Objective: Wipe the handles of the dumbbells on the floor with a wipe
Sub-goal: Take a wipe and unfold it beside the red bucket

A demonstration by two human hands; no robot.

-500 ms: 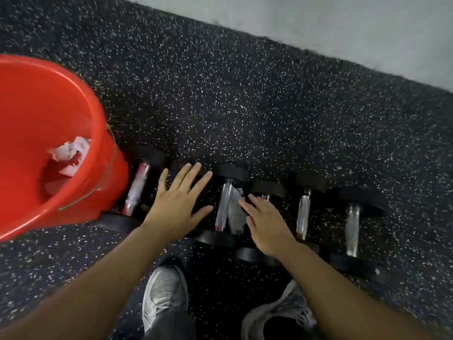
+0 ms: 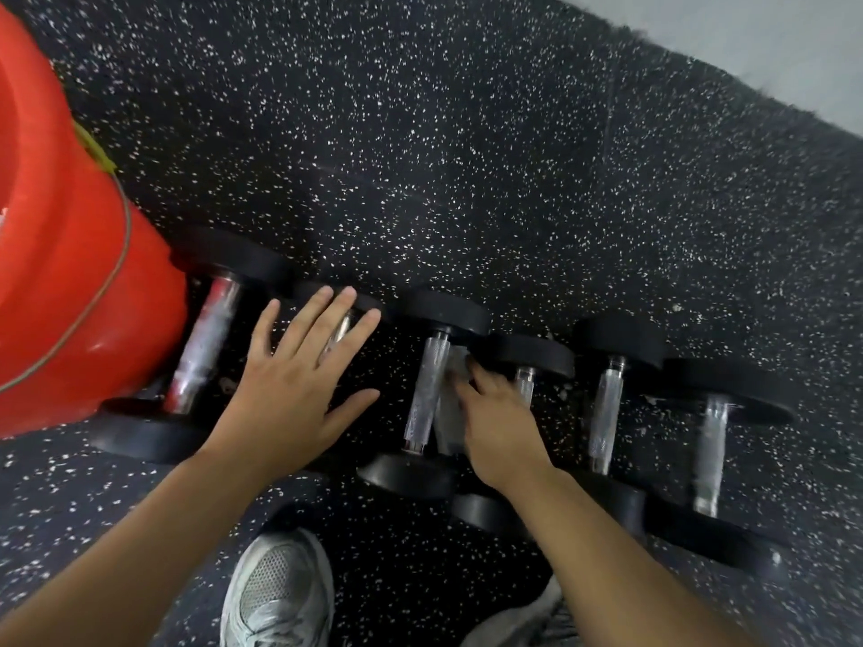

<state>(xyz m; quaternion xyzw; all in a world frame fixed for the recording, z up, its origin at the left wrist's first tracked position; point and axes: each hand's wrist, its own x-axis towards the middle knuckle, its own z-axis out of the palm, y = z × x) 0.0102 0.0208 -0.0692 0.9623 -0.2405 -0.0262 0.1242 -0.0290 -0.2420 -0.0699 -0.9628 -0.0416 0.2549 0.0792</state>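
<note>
Six unlabelled dumbbells (image 2: 427, 394), red bucket (image 2: 70, 291).

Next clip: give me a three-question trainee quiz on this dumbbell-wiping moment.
1. True or false: the left hand holds the wipe.
2. Which side of the dumbbell row does the red bucket stand on?
3. Multiple choice: the right hand is A) inside the bucket, B) on the wipe between two dumbbell handles, C) on a shoe.

Key: 1 false, it is spread open over a dumbbell; 2 the person's left; 3 B.
</note>
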